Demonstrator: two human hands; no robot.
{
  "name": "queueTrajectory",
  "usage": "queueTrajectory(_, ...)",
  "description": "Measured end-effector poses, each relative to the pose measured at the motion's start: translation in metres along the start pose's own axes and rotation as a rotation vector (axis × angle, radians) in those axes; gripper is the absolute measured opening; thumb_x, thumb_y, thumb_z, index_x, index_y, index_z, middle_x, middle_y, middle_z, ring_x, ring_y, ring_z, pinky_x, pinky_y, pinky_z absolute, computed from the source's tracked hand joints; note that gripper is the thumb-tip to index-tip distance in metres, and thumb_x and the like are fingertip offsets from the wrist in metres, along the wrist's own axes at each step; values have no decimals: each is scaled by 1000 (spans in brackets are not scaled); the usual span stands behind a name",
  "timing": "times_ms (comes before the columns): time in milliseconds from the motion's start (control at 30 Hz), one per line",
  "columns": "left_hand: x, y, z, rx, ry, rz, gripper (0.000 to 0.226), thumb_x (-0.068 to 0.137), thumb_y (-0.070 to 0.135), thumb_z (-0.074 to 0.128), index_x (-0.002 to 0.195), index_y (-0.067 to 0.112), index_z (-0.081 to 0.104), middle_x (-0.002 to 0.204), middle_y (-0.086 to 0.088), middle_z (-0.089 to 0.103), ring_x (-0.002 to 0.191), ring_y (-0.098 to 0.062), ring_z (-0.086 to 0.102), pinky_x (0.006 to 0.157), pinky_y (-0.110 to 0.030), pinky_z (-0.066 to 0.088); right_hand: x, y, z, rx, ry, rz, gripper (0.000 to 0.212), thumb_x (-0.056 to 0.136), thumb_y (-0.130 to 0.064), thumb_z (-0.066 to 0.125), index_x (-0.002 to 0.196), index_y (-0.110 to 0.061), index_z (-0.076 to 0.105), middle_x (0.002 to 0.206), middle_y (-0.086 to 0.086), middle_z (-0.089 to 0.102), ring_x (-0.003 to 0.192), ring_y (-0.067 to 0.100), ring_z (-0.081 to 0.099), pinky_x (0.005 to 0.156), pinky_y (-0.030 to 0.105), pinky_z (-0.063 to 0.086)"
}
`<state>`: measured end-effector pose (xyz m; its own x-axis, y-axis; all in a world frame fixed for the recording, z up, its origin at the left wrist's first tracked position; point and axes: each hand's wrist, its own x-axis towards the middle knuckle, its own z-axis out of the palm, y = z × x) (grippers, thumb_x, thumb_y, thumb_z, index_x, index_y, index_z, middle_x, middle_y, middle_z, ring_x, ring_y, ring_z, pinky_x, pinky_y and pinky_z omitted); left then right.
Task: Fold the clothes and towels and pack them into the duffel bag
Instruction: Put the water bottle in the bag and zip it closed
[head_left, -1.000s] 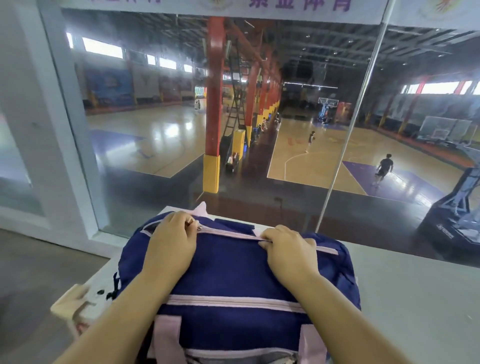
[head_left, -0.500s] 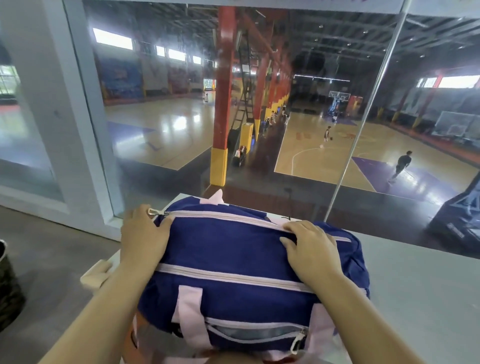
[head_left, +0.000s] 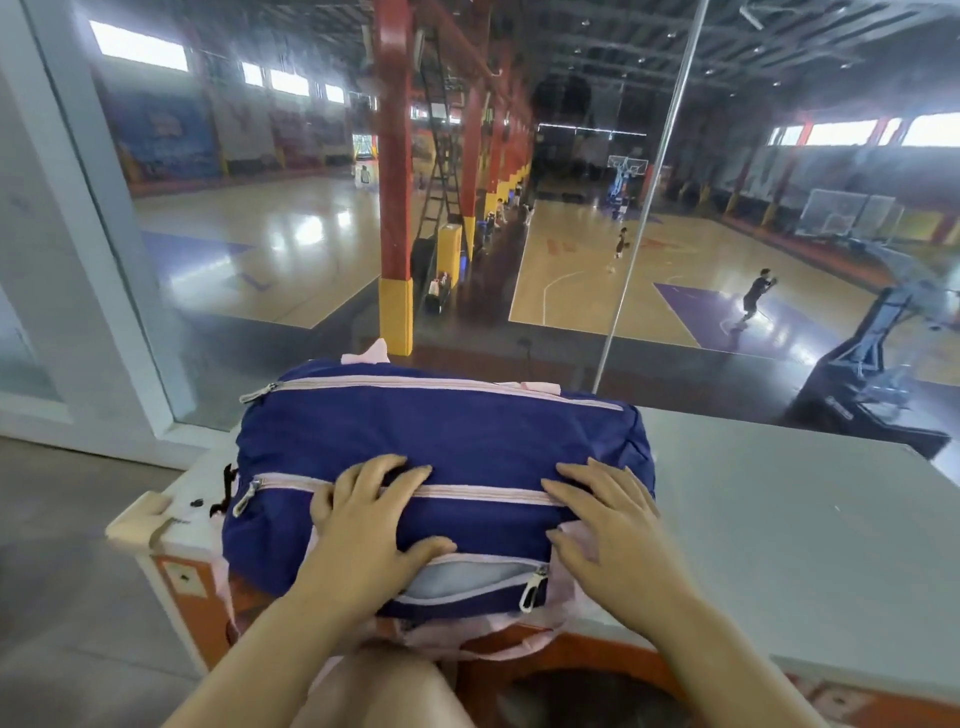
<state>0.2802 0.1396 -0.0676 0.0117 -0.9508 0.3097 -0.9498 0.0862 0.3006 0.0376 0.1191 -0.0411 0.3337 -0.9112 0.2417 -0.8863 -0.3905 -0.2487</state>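
Bag (head_left: 441, 452), navy blue with pale pink trim, lies on its side at the left end of a grey table (head_left: 779, 519), its long side running left to right and its near edge hanging a little over the table's front. The left hand (head_left: 371, 525) rests flat on the near upper face of the bag, fingers spread and relaxed, grasping nothing; its fingertips cross the middle zip (head_left: 467, 493) and its thumb points right above the front pocket (head_left: 467, 579). The right hand (head_left: 608, 525) lies flat on the bag's right end in the same way, fingers straight and splayed, pressing on the cloth and on a pink strap beside it. The top zip (head_left: 415, 384) is drawn closed along the bag's whole length, with its metal pull at the left end. The middle zip is also closed, its pull hanging at the left. The front pocket gapes slightly, showing a grey lining, with its pull at the right end. Pink straps (head_left: 366, 356) stick out behind the bag and curl beneath its front edge. Behind the table stands a large window (head_left: 260, 322) looking down on a basketball court (head_left: 587, 291), where a red pillar (head_left: 395, 182) with yellow padding rises and two players (head_left: 758, 296) stand well apart.
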Motion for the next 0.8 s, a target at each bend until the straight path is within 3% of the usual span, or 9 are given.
queueTrajectory(100,14,5,3,-16,25,7,70,71,68,46,131,32,48,139,1,44,129,-25,37,105,-51,23,2,8,4,-74,-24,-29,49,95,-50,28,143,-42,26,154,-17,21,145,11,11,117,34,-4)
queueTrajectory(200,31,12,8,-46,15,-4,61,81,57,57,135,33,42,143,4,36,133,-20,29,109,-45,18,8,18,5,-107,-25,-10,48,100,-41,30,146,-40,18,157,-15,14,146,14,4,118,37,-4)
queueTrajectory(400,64,28,16,-59,24,-27,59,81,45,64,133,28,44,139,0,39,130,-24,31,108,-42,21,27,39,9,-72,-22,11,50,101,-36,34,147,-37,17,157,-14,13,147,16,3,119,36,1)
queueTrajectory(500,64,43,20,-87,112,-25,47,78,27,71,120,23,52,128,-4,40,120,-27,32,102,-39,27,35,46,10,6,-21,6,51,99,-34,40,146,-36,23,157,-14,17,146,14,9,119,35,6)
queueTrajectory(567,55,55,27,-101,158,99,28,74,13,67,100,20,58,112,-4,45,104,-28,42,87,-38,34,36,48,10,63,-23,-2,52,98,-33,45,146,-36,25,156,-14,20,145,13,12,118,33,9)
queueTrajectory(667,39,72,40,-34,144,299,11,73,25,53,79,21,62,87,2,55,81,-25,55,67,-34,35,34,51,12,116,-25,-10,56,96,-32,50,146,-36,24,156,-15,19,145,12,10,117,32,9)
queueTrajectory(800,29,84,56,25,-76,182,38,84,53,54,111,26,59,112,7,57,105,-15,52,91,-32,42,30,52,18,56,-49,-32,68,94,-36,53,148,-38,12,157,-16,7,146,12,-1,118,34,0)
